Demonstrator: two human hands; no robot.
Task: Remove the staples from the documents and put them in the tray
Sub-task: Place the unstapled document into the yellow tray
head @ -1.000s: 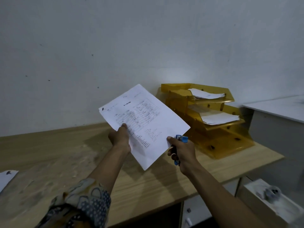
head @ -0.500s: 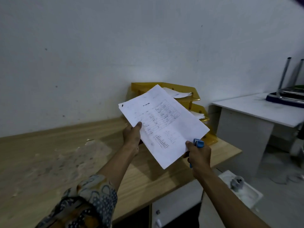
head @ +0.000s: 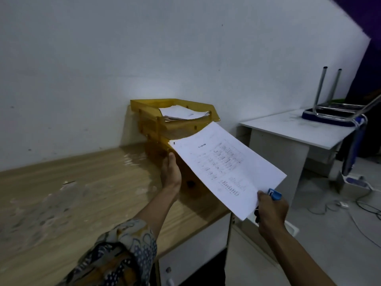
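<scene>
A white printed document [head: 226,168] is held flat in the air in front of the stacked yellow paper tray [head: 148,112]. My left hand [head: 170,172] supports it from below at its left edge. My right hand [head: 270,211] pinches its near right corner and also holds a blue staple remover [head: 274,194]. A small dark mark sits at the sheet's far left corner. The document's far edge overlaps the tray's lower tiers. The top tier holds a few loose white papers [head: 181,113].
The tray stands at the right end of a wooden desk [head: 82,193] against a white wall. To the right is a white table [head: 294,129] with an upturned blue chair [head: 334,112]. Cables lie on the floor [head: 350,207] beyond it.
The view has swung right. Both hands have carried the document right and lower, tilting it flatter and bringing it up to the front of the yellow tray.
</scene>
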